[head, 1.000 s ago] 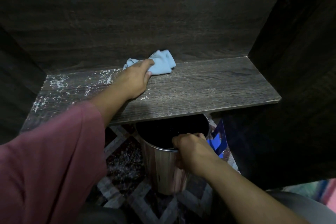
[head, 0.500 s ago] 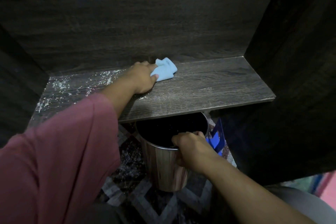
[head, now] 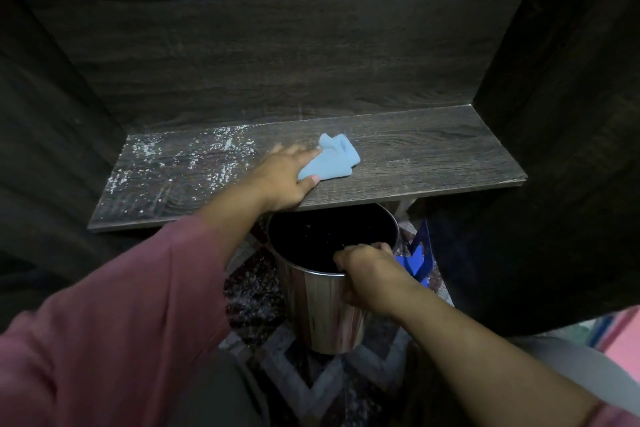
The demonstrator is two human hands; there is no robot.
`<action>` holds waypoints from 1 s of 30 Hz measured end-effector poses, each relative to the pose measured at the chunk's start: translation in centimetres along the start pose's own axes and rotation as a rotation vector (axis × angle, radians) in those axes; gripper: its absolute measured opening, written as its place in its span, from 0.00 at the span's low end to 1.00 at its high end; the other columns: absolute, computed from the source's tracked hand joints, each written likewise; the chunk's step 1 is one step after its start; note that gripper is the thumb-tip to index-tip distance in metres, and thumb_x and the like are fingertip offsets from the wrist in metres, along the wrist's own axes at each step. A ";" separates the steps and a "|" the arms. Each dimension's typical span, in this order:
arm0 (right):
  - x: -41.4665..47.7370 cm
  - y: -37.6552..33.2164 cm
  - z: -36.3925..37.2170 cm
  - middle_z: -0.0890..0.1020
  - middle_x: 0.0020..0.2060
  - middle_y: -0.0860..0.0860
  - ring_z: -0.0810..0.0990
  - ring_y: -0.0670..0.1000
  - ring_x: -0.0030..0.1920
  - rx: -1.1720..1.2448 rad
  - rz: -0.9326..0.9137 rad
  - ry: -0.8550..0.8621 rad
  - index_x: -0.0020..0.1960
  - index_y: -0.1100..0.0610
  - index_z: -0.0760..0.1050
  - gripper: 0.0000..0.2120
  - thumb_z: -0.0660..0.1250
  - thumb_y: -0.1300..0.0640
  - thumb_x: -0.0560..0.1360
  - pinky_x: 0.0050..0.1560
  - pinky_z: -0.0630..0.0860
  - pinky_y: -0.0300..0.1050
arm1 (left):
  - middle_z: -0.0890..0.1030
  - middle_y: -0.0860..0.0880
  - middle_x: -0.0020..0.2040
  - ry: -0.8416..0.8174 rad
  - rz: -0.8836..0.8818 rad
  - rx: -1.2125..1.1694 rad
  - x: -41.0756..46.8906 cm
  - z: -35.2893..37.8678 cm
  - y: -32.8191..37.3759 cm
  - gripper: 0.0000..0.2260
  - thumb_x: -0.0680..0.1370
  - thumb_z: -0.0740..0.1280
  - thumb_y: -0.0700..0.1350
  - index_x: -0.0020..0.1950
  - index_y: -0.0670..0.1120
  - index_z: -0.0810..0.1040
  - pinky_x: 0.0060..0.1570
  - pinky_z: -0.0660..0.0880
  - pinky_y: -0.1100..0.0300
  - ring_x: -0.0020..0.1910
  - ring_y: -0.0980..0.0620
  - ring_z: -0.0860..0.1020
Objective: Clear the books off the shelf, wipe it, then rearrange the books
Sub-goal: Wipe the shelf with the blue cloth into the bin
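Note:
A dark wooden shelf (head: 433, 156) spans the middle of the view, bare of books, with white dust specks on its left half. A light blue cloth (head: 334, 159) lies bunched near the shelf's middle. My left hand (head: 287, 180) presses on the cloth's left part, thumb along its front edge. Below the shelf's front edge stands a shiny metal bin (head: 325, 308) with a dark inside. My right hand (head: 367, 274) grips the bin's near right rim, fingers curled over it.
Dark wooden walls close the shelf in at the back and both sides. A blue object (head: 417, 258) sits on the floor right of the bin. A patterned rug (head: 263, 298) lies under the bin.
My left hand has drawn the cloth from the back of the shelf toward its front edge. My right hand stays on the bin's rim.

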State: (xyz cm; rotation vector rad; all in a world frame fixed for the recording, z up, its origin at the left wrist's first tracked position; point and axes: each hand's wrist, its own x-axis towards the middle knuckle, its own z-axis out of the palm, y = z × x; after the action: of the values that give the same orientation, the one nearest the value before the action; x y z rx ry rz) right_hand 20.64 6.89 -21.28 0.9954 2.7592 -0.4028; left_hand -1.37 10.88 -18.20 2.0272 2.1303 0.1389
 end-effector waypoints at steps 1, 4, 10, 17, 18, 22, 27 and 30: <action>-0.1 -0.1 0.0 0.78 0.54 0.50 0.76 0.53 0.58 -0.003 -0.003 0.002 0.55 0.51 0.74 0.14 0.69 0.56 0.70 0.60 0.64 0.48 | 0.63 0.45 0.75 0.004 0.004 -0.001 -0.2 0.0 0.0 0.28 0.80 0.60 0.56 0.79 0.53 0.58 0.74 0.53 0.50 0.73 0.41 0.60; -0.3 -0.2 0.2 0.78 0.54 0.51 0.76 0.55 0.58 -0.004 -0.017 0.014 0.54 0.52 0.74 0.14 0.70 0.56 0.69 0.60 0.63 0.49 | 0.67 0.45 0.73 0.028 0.008 -0.027 -1.0 -0.1 0.5 0.27 0.80 0.63 0.54 0.77 0.53 0.60 0.72 0.57 0.52 0.70 0.42 0.64; -0.8 -0.6 0.9 0.77 0.55 0.51 0.74 0.54 0.59 -0.005 -0.051 0.025 0.55 0.53 0.74 0.15 0.70 0.57 0.69 0.64 0.61 0.49 | 0.71 0.46 0.69 0.038 -0.008 -0.085 -2.7 -0.3 2.2 0.24 0.79 0.65 0.52 0.75 0.52 0.65 0.68 0.60 0.55 0.68 0.42 0.67; -0.7 -2.0 1.3 0.77 0.57 0.51 0.73 0.53 0.61 -0.035 -0.098 0.025 0.57 0.53 0.74 0.14 0.68 0.59 0.72 0.66 0.58 0.49 | 0.71 0.47 0.69 0.039 -0.029 -0.127 -5.2 0.1 3.9 0.23 0.80 0.64 0.51 0.75 0.53 0.66 0.66 0.60 0.54 0.68 0.43 0.66; -0.6 -2.1 1.3 0.77 0.57 0.51 0.73 0.53 0.61 -0.033 -0.103 0.021 0.58 0.53 0.74 0.14 0.67 0.59 0.72 0.67 0.58 0.49 | 0.71 0.47 0.70 0.043 -0.025 -0.131 -5.4 0.1 4.2 0.23 0.80 0.64 0.51 0.75 0.53 0.66 0.66 0.60 0.55 0.68 0.43 0.66; -0.5 -2.3 1.1 0.76 0.59 0.50 0.71 0.53 0.63 -0.039 -0.125 -0.003 0.60 0.53 0.73 0.16 0.67 0.59 0.73 0.68 0.57 0.50 | 0.74 0.48 0.69 0.071 -0.045 -0.277 -6.2 -0.2 4.0 0.22 0.78 0.67 0.49 0.72 0.49 0.70 0.63 0.62 0.62 0.67 0.47 0.70; -0.7 -1.5 1.1 0.76 0.58 0.50 0.72 0.53 0.62 -0.038 -0.140 0.021 0.58 0.53 0.74 0.16 0.70 0.57 0.71 0.67 0.58 0.49 | 0.80 0.53 0.54 0.224 -0.176 -0.647 -8.0 -0.9 3.1 0.17 0.78 0.68 0.46 0.67 0.48 0.75 0.48 0.68 0.67 0.53 0.54 0.77; -0.7 -0.8 1.3 0.76 0.57 0.50 0.73 0.52 0.61 -0.030 -0.125 0.014 0.57 0.52 0.74 0.16 0.70 0.57 0.70 0.66 0.58 0.48 | 0.80 0.52 0.54 0.357 -0.229 -0.668 -9.0 -0.5 3.0 0.18 0.78 0.67 0.50 0.68 0.49 0.74 0.48 0.70 0.63 0.53 0.52 0.77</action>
State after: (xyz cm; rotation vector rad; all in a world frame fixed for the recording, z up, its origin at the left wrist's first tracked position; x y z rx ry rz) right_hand 20.72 5.48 -22.17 0.8243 2.8405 -0.3733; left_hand 1.86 2.17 -16.37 1.4351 2.0828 1.0818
